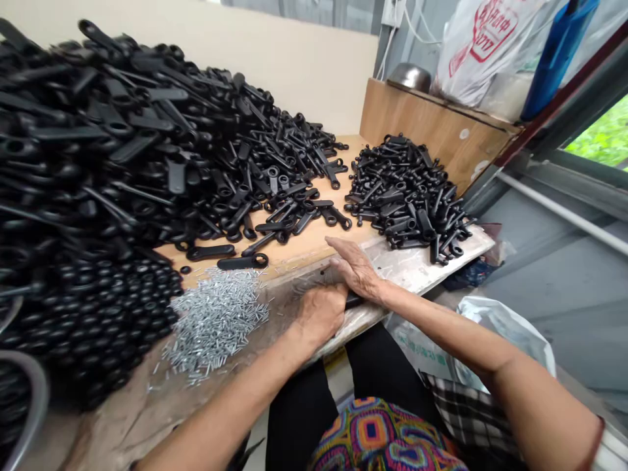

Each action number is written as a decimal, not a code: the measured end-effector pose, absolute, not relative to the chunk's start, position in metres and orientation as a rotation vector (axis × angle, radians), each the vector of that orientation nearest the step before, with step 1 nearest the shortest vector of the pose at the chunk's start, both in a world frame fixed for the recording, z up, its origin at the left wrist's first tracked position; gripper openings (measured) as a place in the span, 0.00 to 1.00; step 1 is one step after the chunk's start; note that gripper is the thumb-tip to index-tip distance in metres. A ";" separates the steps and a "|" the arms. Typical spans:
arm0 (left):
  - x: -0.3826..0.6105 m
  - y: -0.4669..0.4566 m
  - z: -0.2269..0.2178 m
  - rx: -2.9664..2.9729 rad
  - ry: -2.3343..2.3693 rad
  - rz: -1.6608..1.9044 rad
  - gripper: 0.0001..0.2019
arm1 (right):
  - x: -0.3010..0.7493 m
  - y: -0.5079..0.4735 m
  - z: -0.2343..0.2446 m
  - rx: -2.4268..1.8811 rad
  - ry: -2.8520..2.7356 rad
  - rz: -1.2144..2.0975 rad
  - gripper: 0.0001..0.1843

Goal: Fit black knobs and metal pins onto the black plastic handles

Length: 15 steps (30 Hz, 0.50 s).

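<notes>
At the bench's front edge, my left hand is closed in a fist around a black plastic crank handle. Only a short dark part of it shows; the rest is hidden by both hands. My right hand lies against the left fist with its fingers stretched out, its palm over the black part. Left of my hands is a heap of small silver pins. Beyond them, loose black crank handles lie on the wooden bench top.
A tall pile of black handles fills the left, with round black knobs in front. A smaller pile of black handles lies right, before a wooden box bearing a metal bowl. A plastic bag stands below the bench.
</notes>
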<state>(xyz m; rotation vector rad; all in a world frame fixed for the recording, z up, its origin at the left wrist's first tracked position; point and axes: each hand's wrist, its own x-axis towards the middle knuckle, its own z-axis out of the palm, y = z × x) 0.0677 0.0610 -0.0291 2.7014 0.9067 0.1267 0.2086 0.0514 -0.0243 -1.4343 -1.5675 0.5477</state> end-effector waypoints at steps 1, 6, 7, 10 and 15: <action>0.066 0.064 -0.029 2.686 0.930 0.141 0.13 | 0.211 0.052 -0.022 -1.426 -1.471 0.562 0.22; 0.061 0.085 -0.027 2.377 1.006 0.291 0.11 | 0.228 0.051 -0.002 -1.265 -0.893 0.713 0.22; 0.061 0.088 -0.027 2.296 0.987 0.331 0.11 | 0.231 0.049 0.001 -1.220 -0.848 0.747 0.21; 0.060 0.095 -0.026 2.134 0.925 0.420 0.10 | 0.237 0.040 0.005 -1.157 -0.830 0.870 0.19; 0.059 0.100 -0.028 1.983 0.895 0.474 0.08 | 0.237 0.030 0.005 -1.136 -0.885 0.931 0.17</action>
